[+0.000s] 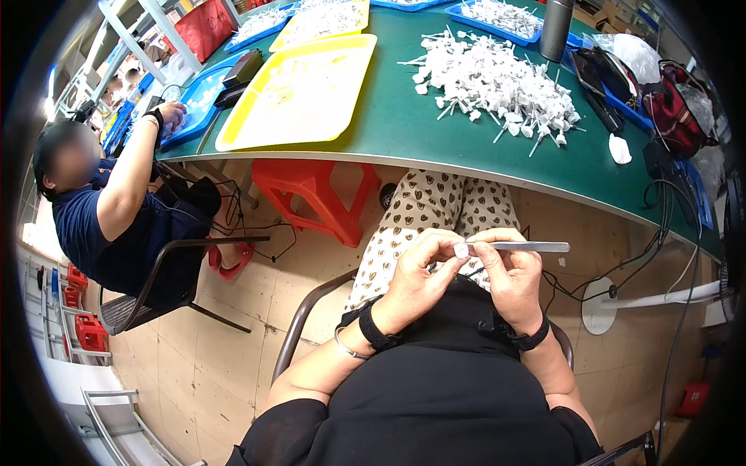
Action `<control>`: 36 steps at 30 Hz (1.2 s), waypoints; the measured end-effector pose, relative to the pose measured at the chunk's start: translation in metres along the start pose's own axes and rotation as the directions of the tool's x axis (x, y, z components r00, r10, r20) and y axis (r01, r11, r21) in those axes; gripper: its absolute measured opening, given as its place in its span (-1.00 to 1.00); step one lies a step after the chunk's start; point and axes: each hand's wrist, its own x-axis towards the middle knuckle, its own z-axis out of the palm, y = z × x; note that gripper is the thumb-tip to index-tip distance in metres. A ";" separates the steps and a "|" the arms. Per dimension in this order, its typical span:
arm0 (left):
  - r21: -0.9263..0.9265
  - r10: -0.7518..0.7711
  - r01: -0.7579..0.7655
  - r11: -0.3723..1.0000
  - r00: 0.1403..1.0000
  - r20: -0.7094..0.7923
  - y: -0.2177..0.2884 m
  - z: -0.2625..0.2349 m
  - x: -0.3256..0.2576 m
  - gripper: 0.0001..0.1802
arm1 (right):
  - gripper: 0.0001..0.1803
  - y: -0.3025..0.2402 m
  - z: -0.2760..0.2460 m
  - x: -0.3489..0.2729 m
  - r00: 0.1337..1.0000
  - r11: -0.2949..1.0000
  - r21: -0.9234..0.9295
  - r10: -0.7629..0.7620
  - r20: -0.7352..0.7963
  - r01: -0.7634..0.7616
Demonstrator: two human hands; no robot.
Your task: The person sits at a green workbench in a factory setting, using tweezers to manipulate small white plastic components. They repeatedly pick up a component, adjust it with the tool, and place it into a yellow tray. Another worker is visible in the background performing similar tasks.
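Above my lap, close to my body, both hands meet at the fingertips. My left hand point(417, 273) is closed in a pinch on a small white round piece point(461, 250), its flat face turned up. My right hand point(513, 276) grips a slim flat metal hand tool point(536, 246), whose plain end sticks out to the right. Its other end is hidden by my fingers next to the white piece, so its exact kind does not show. On the green table point(396, 140) ahead lies a heap of small white plastic parts with thin stems point(497, 81).
A yellow tray point(233, 138) sits at the table's near left edge. A dark bottle point(556, 31), a bag point(676, 109) and cables point(660, 210) are at the right. Left, a seated co-worker point(116, 210) reaches into a blue tray point(172, 140). Under the table stands a red stool point(311, 194).
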 end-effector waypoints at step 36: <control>-0.009 -0.009 0.009 1.000 0.999 -0.041 0.002 0.002 -0.001 -0.77 | -0.93 -0.007 -0.004 0.007 0.945 0.901 -0.288 -0.295 0.140 0.324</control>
